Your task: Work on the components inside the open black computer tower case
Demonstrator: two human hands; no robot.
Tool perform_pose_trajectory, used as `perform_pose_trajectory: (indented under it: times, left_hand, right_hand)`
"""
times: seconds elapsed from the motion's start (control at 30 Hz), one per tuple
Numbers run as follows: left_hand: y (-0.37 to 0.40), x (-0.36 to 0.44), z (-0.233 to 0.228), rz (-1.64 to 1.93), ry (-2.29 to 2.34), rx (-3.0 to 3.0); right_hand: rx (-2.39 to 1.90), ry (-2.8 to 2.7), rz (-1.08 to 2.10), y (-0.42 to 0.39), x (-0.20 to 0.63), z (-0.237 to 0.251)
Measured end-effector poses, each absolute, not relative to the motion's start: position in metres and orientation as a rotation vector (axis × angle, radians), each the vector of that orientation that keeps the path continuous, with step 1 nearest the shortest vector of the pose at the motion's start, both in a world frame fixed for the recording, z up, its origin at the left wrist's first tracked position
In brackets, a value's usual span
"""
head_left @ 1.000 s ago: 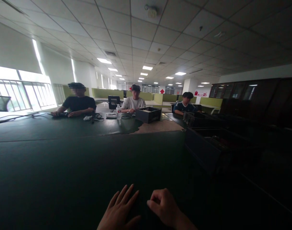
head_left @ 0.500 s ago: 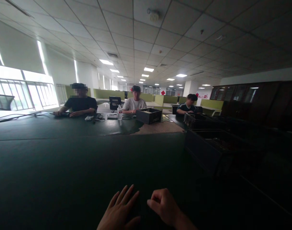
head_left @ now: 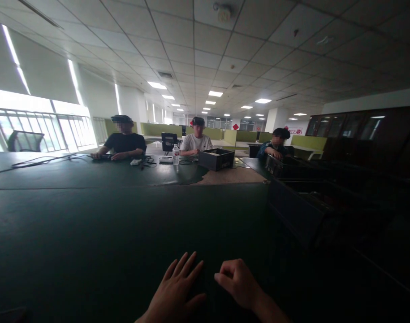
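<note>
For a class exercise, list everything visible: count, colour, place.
Table: one, green, foreground
Open boxes: three, dark, right
Plastic bottle: one, clear, centre
Cables: several, black, left
Unclear items: two, white, near cables
People: three, black, white, blue tops, background
Chairs: several, dark, background
Partitions: several, green, background
Ornaments: several, red, background
Cabinets: several, brown, right
Blinds: several, pale, left
Railing: one, dark, left
Ceiling lights: several, white, overhead
Left hand: one, bare, foreground
Right hand: one, bare, foreground

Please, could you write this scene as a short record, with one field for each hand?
Left hand: open and spread, nothing seen in it
Right hand: loosely curled, no held thing visible
Table: dark green, below both hands
Nearest box: dark, contents unclear
Bottle: upright, far part
People: three, across
</note>
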State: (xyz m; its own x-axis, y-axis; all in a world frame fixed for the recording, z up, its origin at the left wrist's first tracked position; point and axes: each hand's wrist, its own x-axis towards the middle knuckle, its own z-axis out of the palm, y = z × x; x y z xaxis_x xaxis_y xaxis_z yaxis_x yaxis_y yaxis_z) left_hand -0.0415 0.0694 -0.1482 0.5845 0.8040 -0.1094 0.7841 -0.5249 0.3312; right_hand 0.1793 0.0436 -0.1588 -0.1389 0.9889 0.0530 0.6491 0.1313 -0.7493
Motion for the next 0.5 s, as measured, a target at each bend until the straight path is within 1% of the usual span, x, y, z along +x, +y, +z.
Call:
perform_pose_trajectory:
  times: [0.4,0.5]
  left_hand:
    - [0.077,-0.039,-0.155,0.057,1.262,2.490]
    - [0.086,-0.069,-0.159,0.163,1.211,2.312]
  right_hand:
    - [-1.578,-1.851,0.723,0.045,0.178,-0.160]
    - [-1.601,-1.841,0.748,0.045,0.179,-0.161]
